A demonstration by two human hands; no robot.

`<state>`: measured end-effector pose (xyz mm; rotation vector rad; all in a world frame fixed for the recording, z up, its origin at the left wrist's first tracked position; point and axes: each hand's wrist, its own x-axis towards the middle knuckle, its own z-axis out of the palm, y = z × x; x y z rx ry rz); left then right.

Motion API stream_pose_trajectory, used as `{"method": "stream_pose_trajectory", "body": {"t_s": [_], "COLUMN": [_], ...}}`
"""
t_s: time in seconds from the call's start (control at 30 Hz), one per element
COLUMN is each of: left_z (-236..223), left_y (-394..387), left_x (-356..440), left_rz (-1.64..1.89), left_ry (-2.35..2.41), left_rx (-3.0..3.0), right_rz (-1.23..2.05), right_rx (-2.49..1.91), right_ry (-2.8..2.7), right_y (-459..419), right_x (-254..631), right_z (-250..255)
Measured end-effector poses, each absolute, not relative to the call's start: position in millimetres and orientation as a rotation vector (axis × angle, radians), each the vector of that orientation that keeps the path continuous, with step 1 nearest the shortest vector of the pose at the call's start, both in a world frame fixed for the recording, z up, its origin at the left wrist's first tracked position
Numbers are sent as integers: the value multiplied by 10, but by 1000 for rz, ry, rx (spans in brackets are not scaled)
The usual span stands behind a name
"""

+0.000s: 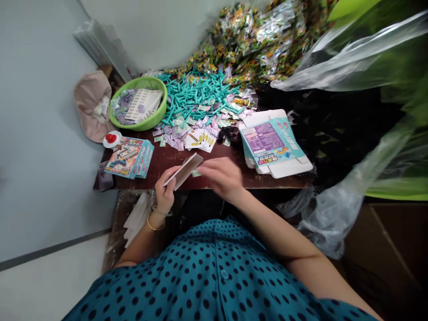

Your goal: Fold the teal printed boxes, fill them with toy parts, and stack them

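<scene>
My left hand is closed round a small cardboard box, held tilted just above the table's front edge. The box's pale inner or side faces are turned to me. Close to its right side is my right hand, smeared by motion, with fingers pinched together at a small pale green packet. Flat printed boxes in teal and purple lie stacked to the right of my hands. A loose pile of small purple and green packets and an instruction sheet lie beyond them.
A green basin holds sheets and packets at the back left. Teal sticks are heaped beside it, and bagged colourful pieces behind. Filled boxes, a small white dish and a phone sit left. Clear plastic hangs right.
</scene>
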<state>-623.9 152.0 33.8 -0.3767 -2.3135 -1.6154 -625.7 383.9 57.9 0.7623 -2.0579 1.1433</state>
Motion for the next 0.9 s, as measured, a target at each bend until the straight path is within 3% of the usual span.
{"method": "stream_pose_trajectory", "body": {"t_s": [0.1, 0.23, 0.43, 0.67, 0.9], "left_z": [293, 266, 388, 286, 288], "left_y": [1422, 1285, 1248, 1142, 1144], "left_x": [-6269, -6193, -6103, -6161, -6145], "left_rz": [-1597, -1434, -1214, -1243, -1353], "left_ry": [-2301, -2281, -2203, -2343, -2362], "left_rx": [-209, 11, -329, -152, -14], "right_rz": [1047, 1149, 594, 381, 487], "right_rx": [987, 517, 572, 504, 348], "right_ry": [-2083, -2305, -2962, -3057, -2863], "right_y": [3534, 3499, 3580, 3586, 3858], "right_x": [-6518, -7200, -7905, -7882, -7685], "right_z": [389, -109, -700, -580, -459]}}
